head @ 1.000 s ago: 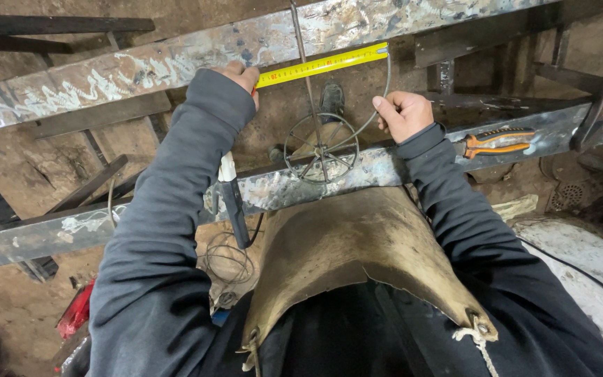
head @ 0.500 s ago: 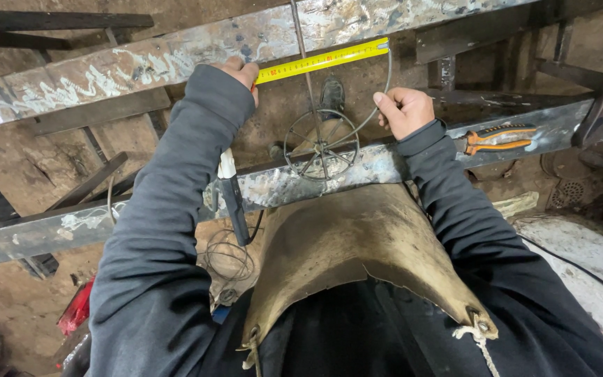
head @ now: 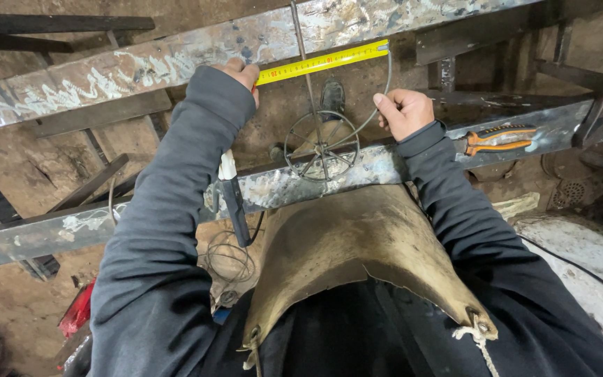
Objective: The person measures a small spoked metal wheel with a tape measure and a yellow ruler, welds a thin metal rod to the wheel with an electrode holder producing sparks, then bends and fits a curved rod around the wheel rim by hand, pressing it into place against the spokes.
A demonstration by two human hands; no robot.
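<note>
My left hand (head: 240, 72) presses a yellow tape measure (head: 322, 62) against the far steel beam (head: 141, 66), pinching the blade near its left end. The blade runs right to a hooked tip by a thin vertical rod (head: 305, 63). My right hand (head: 403, 112) is closed around a thin curved wire (head: 377, 105) that rises to the tape's right end and bends down to a round wire wheel (head: 321, 148) with spokes. The wheel rests against the near steel beam (head: 357, 174). A worn leather apron (head: 347, 244) covers my front.
Orange-handled pliers (head: 500, 138) lie on the near beam to the right. A dark welding electrode holder (head: 233, 199) with a white tip hangs at the beam by my left arm, with coiled wire (head: 228, 262) below. Red objects (head: 75, 311) lie on the dirt floor at lower left.
Both hands hold nearly the same places. My right hand has shifted slightly along the wire; the tape stays against the far beam.
</note>
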